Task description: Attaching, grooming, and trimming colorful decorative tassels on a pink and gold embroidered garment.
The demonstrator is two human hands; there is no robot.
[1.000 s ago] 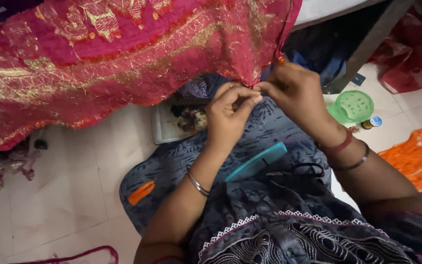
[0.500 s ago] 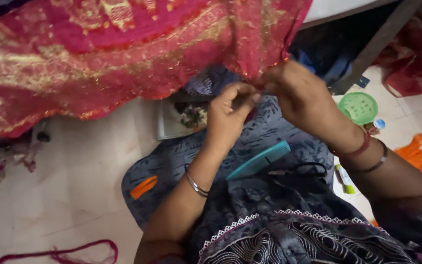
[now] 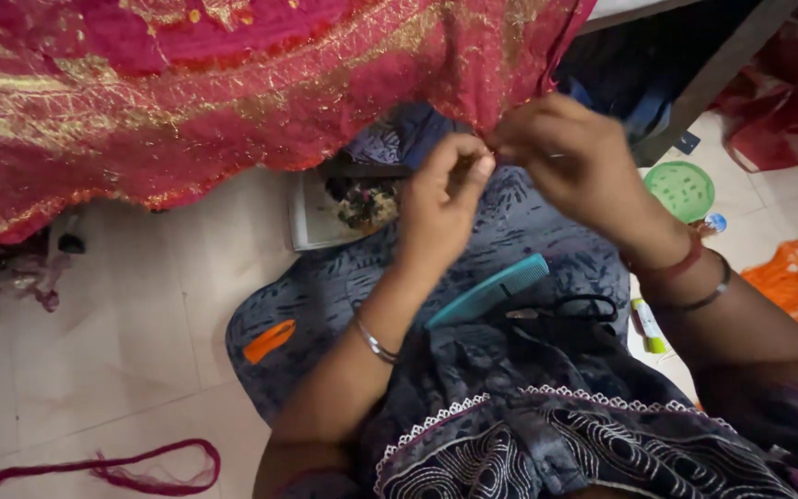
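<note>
Both hands work at the lower edge of a red and pink embroidered cloth with gold thread work, which hangs across the far left and centre of the view. The left hand has its fingers curled, with thumb and forefinger pressed together on the cloth's hem. The right hand sits just to the right of it, fingers bent and pinching the same hem; the two hands nearly touch at that point. Whether a needle or thread lies between the fingertips cannot be told.

A thin metal bangle circles the left wrist. A red thread band and a dark bangle circle the right wrist.

On the lap, over dark blue patterned fabric, lie a teal comb, black-handled scissors just right of it, and an orange scrap to the left. On the tiled floor are a green round lid at far right, orange threads at right, and a maroon cord loop at near left.
</note>
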